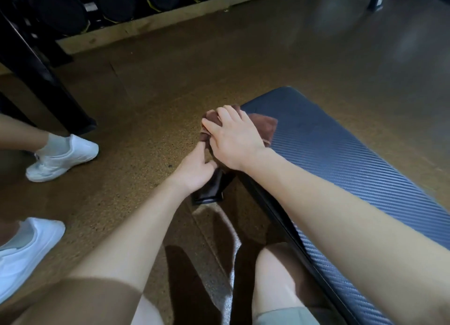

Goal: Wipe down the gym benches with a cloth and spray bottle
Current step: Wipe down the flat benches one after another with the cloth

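Bare forearms with no sleeves in view; pale grey-green shorts point(287, 316) cover the thigh above a bare knee

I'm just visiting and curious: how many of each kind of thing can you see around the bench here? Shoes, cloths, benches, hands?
White shoes: 2, one farther off, one nearer
Brown cloth: 1
Blue padded bench: 1
Hands on the cloth: 2, left hand and right hand
Spray bottles: 0 in view
Total: 6
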{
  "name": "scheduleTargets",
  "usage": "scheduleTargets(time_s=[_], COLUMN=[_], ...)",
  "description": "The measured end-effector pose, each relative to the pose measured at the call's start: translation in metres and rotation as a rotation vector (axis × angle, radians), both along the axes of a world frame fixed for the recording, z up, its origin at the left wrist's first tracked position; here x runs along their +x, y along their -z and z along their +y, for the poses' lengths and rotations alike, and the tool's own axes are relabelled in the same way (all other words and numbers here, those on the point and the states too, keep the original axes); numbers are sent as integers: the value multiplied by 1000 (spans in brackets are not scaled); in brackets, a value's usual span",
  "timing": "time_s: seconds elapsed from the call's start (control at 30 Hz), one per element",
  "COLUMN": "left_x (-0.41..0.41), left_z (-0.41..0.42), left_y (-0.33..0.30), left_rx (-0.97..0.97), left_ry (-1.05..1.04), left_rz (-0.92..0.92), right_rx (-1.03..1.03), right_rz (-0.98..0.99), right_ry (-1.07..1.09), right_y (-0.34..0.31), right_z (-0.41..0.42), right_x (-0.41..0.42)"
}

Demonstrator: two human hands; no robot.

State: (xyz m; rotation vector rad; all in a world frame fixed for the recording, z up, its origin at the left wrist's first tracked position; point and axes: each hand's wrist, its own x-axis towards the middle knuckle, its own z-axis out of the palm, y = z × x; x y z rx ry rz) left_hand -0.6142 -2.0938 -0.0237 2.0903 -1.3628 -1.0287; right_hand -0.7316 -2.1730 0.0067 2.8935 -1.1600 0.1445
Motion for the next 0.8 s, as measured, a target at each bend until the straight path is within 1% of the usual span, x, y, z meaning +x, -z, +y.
scheduleTargets(time_s=[0.1,0.17,0.23,0.3,0.4,0.5,0.6,0.7,0.8], left_x=[-6,-11,-20,-35,-62,-76,-80,-80,-79], left_z=[0,-2,-9,-16,-21,-20,-23,-25,-23], left_y=[-9,-15,-19,-22,-12,5,10,9,7], left_rx=[-91,-139,-179,-190,-216,-278,-287,-227,-209], left_ry=[-116,-177,-218,-243,-271,-283,-316,-311,-300], left_rz=[115,167,175,143,89,-18,-43,-150,-197], right_rx=[17,29,85,125,106,84,62,47,38], right_rz=[-109,-111,-126,-147,-138,-125,-79,-48,-71], right_ry=[0,1,1,20,54,24,32,32,3], right_y=[0,2,0,1,3,7,5,1,-1], right_z=[23,55,79,77,34,-28,-75,-95,-105], right_x=[-37,-82,-124,-142,-123,-88,-52,-29,-38])
